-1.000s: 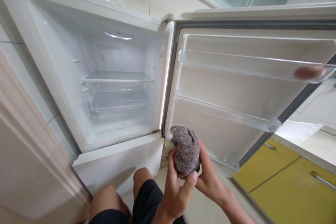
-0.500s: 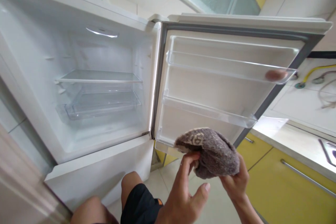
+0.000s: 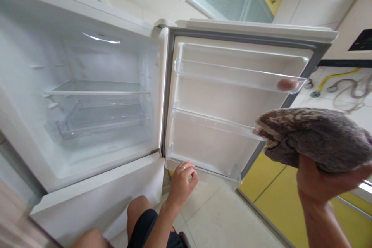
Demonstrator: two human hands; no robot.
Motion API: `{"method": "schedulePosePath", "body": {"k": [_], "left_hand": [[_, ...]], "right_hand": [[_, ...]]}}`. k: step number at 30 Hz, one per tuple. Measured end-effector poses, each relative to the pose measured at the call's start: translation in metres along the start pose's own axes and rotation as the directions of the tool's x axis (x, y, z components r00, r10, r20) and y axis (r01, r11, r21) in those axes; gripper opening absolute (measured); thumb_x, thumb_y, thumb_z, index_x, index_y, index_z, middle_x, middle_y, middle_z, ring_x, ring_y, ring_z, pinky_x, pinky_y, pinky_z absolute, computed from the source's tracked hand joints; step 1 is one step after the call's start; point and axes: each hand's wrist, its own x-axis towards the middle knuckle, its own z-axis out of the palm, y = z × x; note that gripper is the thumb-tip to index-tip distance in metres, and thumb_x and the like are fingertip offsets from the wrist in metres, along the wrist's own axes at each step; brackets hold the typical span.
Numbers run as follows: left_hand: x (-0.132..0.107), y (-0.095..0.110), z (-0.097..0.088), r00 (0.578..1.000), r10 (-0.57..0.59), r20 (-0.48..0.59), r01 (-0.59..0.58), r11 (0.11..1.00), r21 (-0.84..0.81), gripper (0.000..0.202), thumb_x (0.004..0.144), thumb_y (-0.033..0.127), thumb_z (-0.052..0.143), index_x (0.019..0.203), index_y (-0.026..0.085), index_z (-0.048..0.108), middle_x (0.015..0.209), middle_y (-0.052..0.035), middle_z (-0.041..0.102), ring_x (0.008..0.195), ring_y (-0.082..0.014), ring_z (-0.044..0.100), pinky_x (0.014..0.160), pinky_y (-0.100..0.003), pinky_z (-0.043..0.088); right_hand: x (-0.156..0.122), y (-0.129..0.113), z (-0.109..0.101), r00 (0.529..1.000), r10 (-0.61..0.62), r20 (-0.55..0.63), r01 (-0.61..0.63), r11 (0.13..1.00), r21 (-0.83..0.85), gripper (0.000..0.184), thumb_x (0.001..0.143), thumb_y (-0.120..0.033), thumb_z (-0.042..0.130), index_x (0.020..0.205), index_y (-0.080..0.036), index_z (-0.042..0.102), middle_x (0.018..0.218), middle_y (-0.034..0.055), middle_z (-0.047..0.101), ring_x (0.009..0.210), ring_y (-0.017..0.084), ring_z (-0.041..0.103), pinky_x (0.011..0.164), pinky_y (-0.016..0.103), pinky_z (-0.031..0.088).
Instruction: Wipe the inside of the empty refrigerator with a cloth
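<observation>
My right hand (image 3: 319, 182) is closed around a folded grey-brown towel (image 3: 316, 139) with cream patterning along its left edge. The towel is raised at the right, in front of the refrigerator door's outer edge and the yellow cabinets. My left hand (image 3: 183, 180), with a ring on one finger, is closed with fingers curled in and nothing visible in them. It is near the lowest bin of the open refrigerator door (image 3: 215, 97); whether it touches the bin I cannot tell. To the left is the open refrigerator (image 3: 104, 62), with a glass shelf (image 3: 99, 86) and a clear drawer (image 3: 101, 124) inside.
A reddish-brown round item (image 3: 287, 84) rests in the upper door bin. Yellow cabinets (image 3: 270, 178) stand behind the door at right. A yellow hose (image 3: 334, 75) and pipes are on the wall. My knees are below, over the tiled floor (image 3: 217, 217).
The towel has moved right and closer to me in my right hand. My left hand has come away from the towel, moved left and curled its fingers. The view has shifted rightward.
</observation>
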Motion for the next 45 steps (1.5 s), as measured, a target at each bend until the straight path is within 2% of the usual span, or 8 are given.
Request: {"method": "schedulePosePath", "body": {"k": [4,9,13,19,25,34,39,45], "left_hand": [[0.005,-0.033,0.016,0.997,-0.061,0.054,0.044,0.963,0.265,0.029,0.089,0.018,0.062,0.118,0.020,0.067,0.136,-0.0113,0.068,0.140,-0.0316,0.052,0.119,-0.061,0.038],[0.001,-0.044,0.031,0.993,-0.109,0.050,0.078,0.905,0.418,0.028,0.091,0.014,0.059,0.117,0.020,0.068,0.116,-0.0085,0.074,0.125,-0.0279,0.063,0.125,-0.064,0.028],[0.000,-0.039,0.032,0.995,-0.099,0.004,0.089,0.911,0.402,0.024,0.095,0.015,0.056,0.110,0.023,0.071,0.105,-0.0043,0.074,0.112,-0.0231,0.066,0.125,-0.061,0.030],[-0.001,-0.041,0.033,0.991,-0.113,0.071,0.068,0.886,0.459,0.023,0.092,0.021,0.064,0.114,0.022,0.070,0.113,-0.0074,0.072,0.123,-0.0275,0.061,0.124,-0.064,0.029],[-0.004,-0.047,0.039,0.982,-0.150,0.111,0.076,0.864,0.498,0.027,0.090,0.029,0.069,0.116,0.021,0.068,0.122,-0.0112,0.070,0.135,-0.0317,0.054,0.125,-0.064,0.025],[-0.008,-0.052,0.037,0.981,-0.160,0.113,0.076,0.843,0.532,0.034,0.091,0.036,0.067,0.119,0.017,0.066,0.123,-0.0155,0.069,0.140,-0.0350,0.049,0.125,-0.065,0.024],[-0.011,-0.054,0.036,0.991,-0.119,0.061,0.060,0.801,0.596,0.034,0.094,0.043,0.062,0.112,0.016,0.068,0.119,-0.0174,0.070,0.133,-0.0350,0.055,0.121,-0.064,0.031],[-0.010,-0.051,0.031,0.996,-0.090,0.028,0.059,0.824,0.564,0.025,0.094,0.038,0.061,0.105,0.016,0.069,0.115,-0.0154,0.071,0.128,-0.0330,0.058,0.120,-0.063,0.031]], "right_hand": [[0.006,-0.001,0.015,0.952,-0.120,0.281,0.159,0.980,-0.123,0.078,0.072,-0.059,0.075,0.136,-0.020,0.055,0.121,0.0188,0.067,0.110,0.040,0.066,0.091,0.057,0.053],[0.028,-0.042,0.048,0.620,-0.333,0.710,0.453,0.891,0.022,0.081,0.084,-0.064,0.066,0.148,-0.019,0.045,0.144,0.0213,0.055,0.133,0.040,0.053,0.104,0.054,0.049],[0.046,-0.071,0.082,0.398,-0.186,0.899,0.517,0.854,-0.053,0.079,0.081,-0.073,0.063,0.141,-0.022,0.052,0.126,0.0165,0.067,0.105,0.037,0.067,0.079,0.044,0.053],[0.055,-0.118,0.133,0.015,-0.048,0.999,0.462,0.886,0.036,0.073,0.079,-0.088,0.050,0.111,-0.024,0.061,0.101,0.0117,0.074,0.088,0.032,0.069,0.066,0.034,0.041],[0.044,-0.178,0.192,-0.192,-0.149,0.970,0.294,0.934,0.201,0.072,0.087,-0.086,0.038,0.107,-0.021,0.062,0.103,0.0134,0.074,0.089,0.028,0.068,0.068,0.031,0.041],[0.022,-0.223,0.262,-0.254,-0.319,0.913,-0.043,0.947,0.318,0.046,0.095,-0.061,0.053,0.104,-0.017,0.066,0.106,0.0084,0.074,0.092,0.021,0.066,0.075,0.028,0.044],[0.023,-0.197,0.250,-0.087,-0.343,0.935,0.362,0.864,0.350,0.043,0.093,-0.057,0.057,0.110,-0.018,0.063,0.108,0.0101,0.072,0.090,0.023,0.064,0.065,0.029,0.032],[0.027,-0.175,0.210,-0.089,-0.471,0.878,0.683,0.612,0.398,0.032,0.103,-0.038,0.042,0.122,-0.021,0.060,0.119,0.0120,0.066,0.093,0.021,0.062,0.059,0.031,0.019]]}}
